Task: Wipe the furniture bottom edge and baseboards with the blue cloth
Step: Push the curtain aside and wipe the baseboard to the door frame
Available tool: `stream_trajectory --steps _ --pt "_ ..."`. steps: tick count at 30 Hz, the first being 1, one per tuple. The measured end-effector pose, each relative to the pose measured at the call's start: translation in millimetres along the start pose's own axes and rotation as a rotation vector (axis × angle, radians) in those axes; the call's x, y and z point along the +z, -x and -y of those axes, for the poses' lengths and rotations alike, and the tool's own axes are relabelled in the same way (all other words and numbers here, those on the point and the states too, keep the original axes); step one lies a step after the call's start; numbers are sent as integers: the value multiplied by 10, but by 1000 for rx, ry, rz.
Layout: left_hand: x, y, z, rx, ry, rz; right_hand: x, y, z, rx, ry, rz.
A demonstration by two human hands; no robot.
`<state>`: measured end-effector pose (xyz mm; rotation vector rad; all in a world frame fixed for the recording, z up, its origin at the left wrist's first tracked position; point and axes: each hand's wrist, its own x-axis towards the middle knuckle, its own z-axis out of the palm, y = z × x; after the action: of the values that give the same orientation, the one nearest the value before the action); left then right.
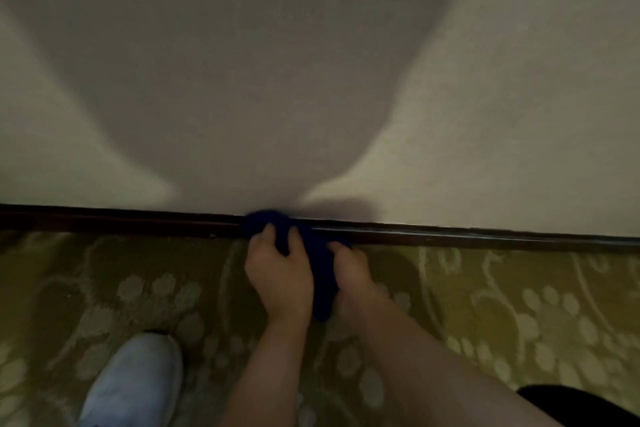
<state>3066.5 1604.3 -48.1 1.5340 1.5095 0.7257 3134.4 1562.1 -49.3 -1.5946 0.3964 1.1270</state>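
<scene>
The blue cloth [318,253] is bunched between both hands, its far end pushed onto the dark baseboard [121,221] where the pale wall [311,62] meets the floor, its near end trailing back between the wrists. It looks soft, light and limp: it will fold to whatever shape the fingers give it and has no stiffness of its own, so the pressure on the wood must come from fingertips behind the wad rather than from the fabric. The best hold, I judge, is on the gathered middle, with a thick pad kept ahead of the fingers so that it fills the groove along the top of the baseboard; a loose tail may drag or slip out on a long stroke. The left hand [277,274] grips the cloth with curled fingers, its fingertips sunk into the folds right at the baseboard. The right hand [349,270] holds the other side of the wad, fingers wrapped into it, though much of them is hidden by fabric. Beyond the right hand the baseboard shows a lighter sheen. Beneath the wrists lies a green patterned carpet [519,305], and nearer the person, left of the left forearm, a white shoe [135,381] stands on it.
</scene>
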Motion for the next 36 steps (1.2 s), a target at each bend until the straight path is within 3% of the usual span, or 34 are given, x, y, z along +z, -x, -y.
stream_trajectory --steps 4,8,10,14,20,23,29,31,33,36 --pt "232 97 -115 144 -262 82 -151 3 70 -51 -20 -31" --pt "210 30 -145 323 -517 269 -187 22 16 -64 -36 -93" --pt "149 -56 -150 323 -527 321 -121 29 19 -70 3 -98" --pt "134 -29 -152 327 -548 248 -45 27 40 -113 29 -112" --pt "455 135 -403 372 -518 440 -373 -183 136 -199 -49 -390" --pt "363 103 -316 393 -501 412 -282 -273 110 -201 -10 -353" --pt "116 23 105 354 -451 114 57 -143 -161 -215 82 -68" --pt "211 48 68 405 -435 161 -80 -146 -122 -249 95 -152" --pt "357 157 -82 405 -430 298 -298 -204 -13 -299 76 -338" --pt "606 300 -312 253 -404 513 -547 -215 195 -337 20 -516"
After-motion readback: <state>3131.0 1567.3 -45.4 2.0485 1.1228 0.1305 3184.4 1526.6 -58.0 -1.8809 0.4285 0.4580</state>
